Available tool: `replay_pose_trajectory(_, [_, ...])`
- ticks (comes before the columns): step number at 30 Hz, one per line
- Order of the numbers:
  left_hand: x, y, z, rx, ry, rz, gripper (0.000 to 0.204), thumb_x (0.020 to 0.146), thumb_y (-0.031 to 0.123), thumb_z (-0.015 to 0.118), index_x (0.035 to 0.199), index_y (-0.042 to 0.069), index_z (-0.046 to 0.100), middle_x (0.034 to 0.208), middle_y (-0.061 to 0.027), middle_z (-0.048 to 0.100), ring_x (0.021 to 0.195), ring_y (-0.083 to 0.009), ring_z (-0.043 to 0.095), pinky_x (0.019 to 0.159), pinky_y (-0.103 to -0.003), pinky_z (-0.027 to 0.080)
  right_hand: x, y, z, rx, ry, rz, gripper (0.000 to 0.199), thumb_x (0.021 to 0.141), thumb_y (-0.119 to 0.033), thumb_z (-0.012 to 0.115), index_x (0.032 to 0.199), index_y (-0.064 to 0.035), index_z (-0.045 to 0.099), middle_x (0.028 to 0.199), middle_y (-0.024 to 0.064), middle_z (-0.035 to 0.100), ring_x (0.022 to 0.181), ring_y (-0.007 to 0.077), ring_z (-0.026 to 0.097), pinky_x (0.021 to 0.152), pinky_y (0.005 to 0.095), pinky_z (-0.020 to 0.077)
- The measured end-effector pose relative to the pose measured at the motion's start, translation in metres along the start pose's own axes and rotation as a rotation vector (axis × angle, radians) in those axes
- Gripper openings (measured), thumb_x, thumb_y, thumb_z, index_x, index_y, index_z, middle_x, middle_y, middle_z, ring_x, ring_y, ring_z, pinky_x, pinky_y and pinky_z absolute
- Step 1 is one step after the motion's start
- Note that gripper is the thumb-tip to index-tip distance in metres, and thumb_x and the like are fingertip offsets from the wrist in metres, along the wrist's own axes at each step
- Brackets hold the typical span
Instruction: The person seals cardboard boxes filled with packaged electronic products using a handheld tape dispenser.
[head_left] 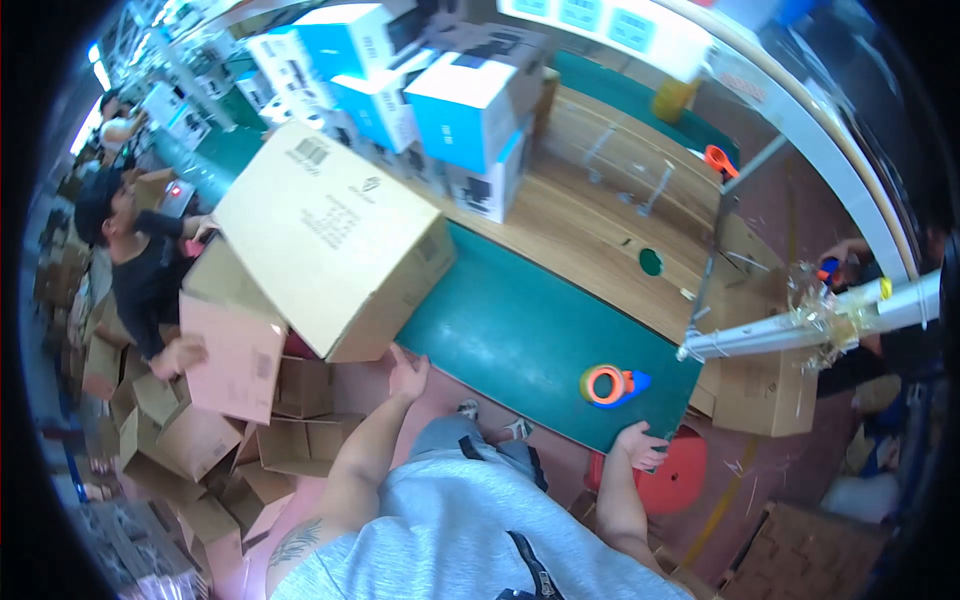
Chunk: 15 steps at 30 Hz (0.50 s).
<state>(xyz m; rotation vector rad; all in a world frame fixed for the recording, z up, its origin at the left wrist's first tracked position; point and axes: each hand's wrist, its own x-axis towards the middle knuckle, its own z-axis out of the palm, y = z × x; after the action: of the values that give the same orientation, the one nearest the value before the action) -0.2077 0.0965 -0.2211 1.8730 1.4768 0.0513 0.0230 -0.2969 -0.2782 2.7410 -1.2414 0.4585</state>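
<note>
My left hand (408,376) is at the near edge of the green-topped table (500,320), close to the lower corner of a large cardboard box (325,240). Its fingers are apart and nothing is in them. The closed box lies tilted across the table's left end. At the table's near right corner, my right hand (640,447) has its fingers curled over the edge. An orange and blue tape dispenser (612,386) stands on the green top, a little beyond my right hand.
Several blue-and-white product boxes (455,110) are stacked behind the table beside a wooden shelf (610,190). At left, a co-worker (150,250) handles an open carton (230,350); several empty cartons (300,440) cover the floor. A red stool (675,475) stands below the right corner.
</note>
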Motion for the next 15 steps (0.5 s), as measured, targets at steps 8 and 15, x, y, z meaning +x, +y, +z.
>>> replay_pose_trajectory(8, [0.058,-0.159,-0.193,0.374,-0.122,0.061,0.041,0.081,0.034,0.054,0.104,0.003,0.068,0.098,-0.0235,0.066,0.097,-0.0385,0.063,0.086,-0.044,0.051,-0.031,0.008,-0.049,0.472,-0.269,-0.247,0.071,0.079,-0.02,0.062,0.141,0.0013,0.034,0.146,0.029,0.027,0.136,0.0403,0.028,0.111,0.0475,0.0265])
replay_pose_trajectory(15, [0.231,-0.196,-0.378,0.274,0.324,-0.058,0.061,0.086,0.033,0.06,0.131,-0.006,0.046,0.132,-0.0261,0.052,0.125,-0.0372,0.049,0.105,-0.043,0.037,-0.249,-0.053,-0.219,0.755,-0.577,-0.9,0.074,0.071,-0.012,0.066,0.138,0.0015,0.037,0.152,0.0253,0.014,0.139,0.0418,0.025,0.11,0.0467,0.0288])
